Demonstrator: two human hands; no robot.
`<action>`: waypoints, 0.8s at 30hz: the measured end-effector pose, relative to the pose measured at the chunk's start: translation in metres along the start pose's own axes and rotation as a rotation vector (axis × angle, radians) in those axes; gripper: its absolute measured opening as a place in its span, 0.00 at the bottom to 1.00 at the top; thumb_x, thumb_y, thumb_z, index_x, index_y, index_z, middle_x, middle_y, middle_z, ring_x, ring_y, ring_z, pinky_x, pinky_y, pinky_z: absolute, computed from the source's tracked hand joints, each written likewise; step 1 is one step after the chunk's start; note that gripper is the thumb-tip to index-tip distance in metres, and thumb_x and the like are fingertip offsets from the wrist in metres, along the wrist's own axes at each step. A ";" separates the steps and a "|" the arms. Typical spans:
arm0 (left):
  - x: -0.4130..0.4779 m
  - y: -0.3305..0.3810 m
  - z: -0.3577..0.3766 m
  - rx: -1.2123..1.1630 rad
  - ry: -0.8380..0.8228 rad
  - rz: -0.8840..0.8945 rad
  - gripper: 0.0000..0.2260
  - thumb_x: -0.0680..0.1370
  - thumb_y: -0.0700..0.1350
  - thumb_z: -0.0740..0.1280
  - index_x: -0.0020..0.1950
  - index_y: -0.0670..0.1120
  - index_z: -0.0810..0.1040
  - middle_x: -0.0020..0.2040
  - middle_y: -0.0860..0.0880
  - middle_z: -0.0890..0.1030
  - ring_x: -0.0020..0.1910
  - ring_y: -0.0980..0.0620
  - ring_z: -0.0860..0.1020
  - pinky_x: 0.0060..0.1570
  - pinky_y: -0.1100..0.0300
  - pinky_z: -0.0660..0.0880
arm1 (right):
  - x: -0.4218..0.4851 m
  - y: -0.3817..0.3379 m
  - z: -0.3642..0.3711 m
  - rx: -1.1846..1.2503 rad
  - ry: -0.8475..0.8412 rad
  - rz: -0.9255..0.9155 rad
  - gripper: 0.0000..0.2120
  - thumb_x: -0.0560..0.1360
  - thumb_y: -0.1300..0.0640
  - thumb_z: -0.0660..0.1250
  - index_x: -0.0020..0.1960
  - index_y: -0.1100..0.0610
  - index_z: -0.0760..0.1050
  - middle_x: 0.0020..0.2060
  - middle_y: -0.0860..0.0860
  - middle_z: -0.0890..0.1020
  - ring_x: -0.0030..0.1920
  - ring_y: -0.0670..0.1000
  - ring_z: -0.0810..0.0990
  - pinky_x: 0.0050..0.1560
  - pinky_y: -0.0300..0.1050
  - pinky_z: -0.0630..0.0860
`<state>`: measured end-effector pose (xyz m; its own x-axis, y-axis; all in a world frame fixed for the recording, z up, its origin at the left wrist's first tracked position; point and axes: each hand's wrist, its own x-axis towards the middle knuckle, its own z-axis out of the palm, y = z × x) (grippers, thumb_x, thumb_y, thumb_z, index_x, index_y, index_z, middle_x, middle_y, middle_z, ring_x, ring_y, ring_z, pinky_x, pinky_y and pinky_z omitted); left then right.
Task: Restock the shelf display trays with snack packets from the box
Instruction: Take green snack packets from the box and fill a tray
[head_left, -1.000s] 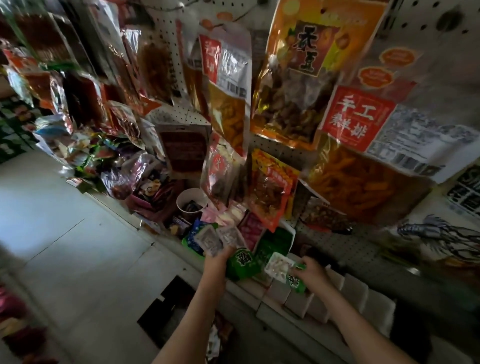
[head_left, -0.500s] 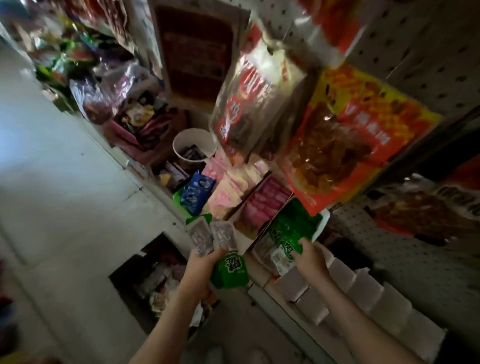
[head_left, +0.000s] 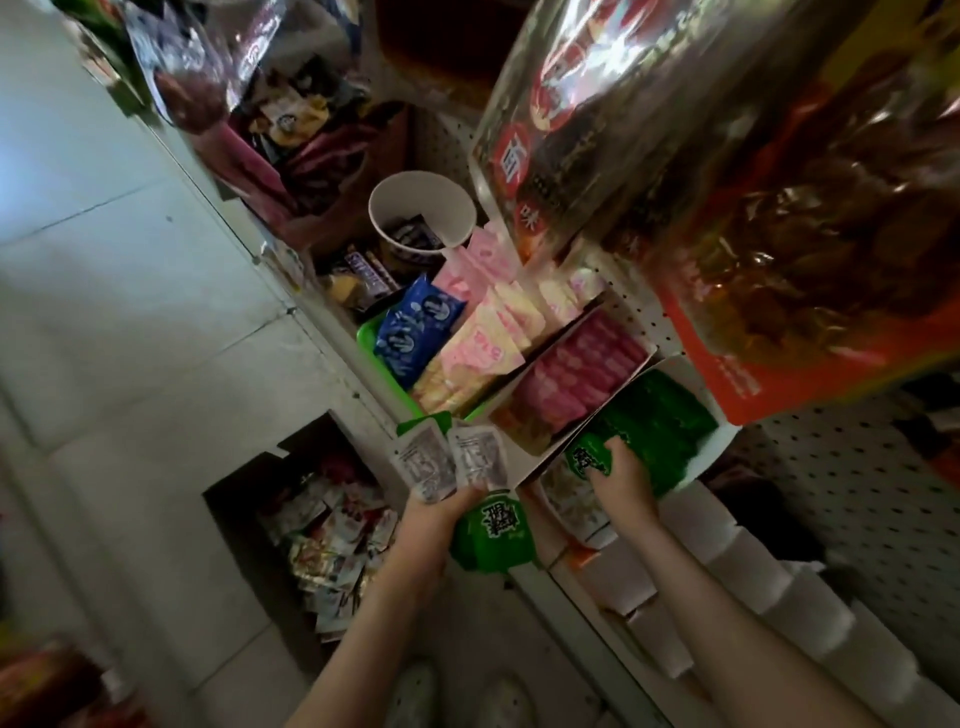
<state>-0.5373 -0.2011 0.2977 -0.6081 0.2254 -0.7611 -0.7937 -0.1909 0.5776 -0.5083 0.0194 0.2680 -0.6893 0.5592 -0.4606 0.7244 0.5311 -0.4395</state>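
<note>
The right grip (head_left: 621, 480) is pinching a green packet (head_left: 586, 460), pushing it into the near end of the white tray (head_left: 719, 447). The left grip (head_left: 441, 514) is clutching several spare packets (head_left: 470, 460) right of the box (head_left: 244, 499). Being loosely fanned, they could slip out if jostled.

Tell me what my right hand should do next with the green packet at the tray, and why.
Probably slide the green packet into the white tray and let go: the right hand pinches it at the tray's near end, where matching green packets are already lined up, and the left hand holds spare packets to place.
</note>
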 end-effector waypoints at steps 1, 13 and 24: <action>0.001 -0.001 0.001 -0.007 -0.005 -0.006 0.12 0.74 0.36 0.72 0.55 0.45 0.78 0.47 0.43 0.85 0.46 0.40 0.84 0.48 0.42 0.80 | 0.003 0.000 0.001 -0.037 0.014 -0.009 0.18 0.78 0.64 0.64 0.67 0.62 0.66 0.60 0.57 0.74 0.52 0.55 0.76 0.45 0.44 0.71; 0.001 -0.018 0.015 -0.029 -0.027 -0.156 0.18 0.72 0.40 0.74 0.61 0.38 0.77 0.48 0.39 0.85 0.42 0.42 0.84 0.33 0.55 0.80 | -0.034 0.000 -0.008 0.185 -0.038 -0.389 0.34 0.73 0.69 0.65 0.71 0.42 0.61 0.69 0.52 0.65 0.69 0.51 0.65 0.59 0.37 0.70; 0.000 -0.022 0.026 -0.143 -0.063 -0.148 0.18 0.77 0.45 0.69 0.64 0.38 0.76 0.53 0.38 0.83 0.48 0.42 0.83 0.37 0.56 0.80 | -0.083 -0.006 -0.002 -0.130 -0.367 -0.682 0.45 0.76 0.71 0.57 0.69 0.24 0.46 0.76 0.40 0.49 0.76 0.43 0.47 0.73 0.41 0.52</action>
<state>-0.5200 -0.1716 0.2925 -0.4886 0.3197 -0.8118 -0.8668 -0.2839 0.4099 -0.4548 -0.0292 0.3103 -0.9216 -0.1515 -0.3572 0.1198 0.7646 -0.6333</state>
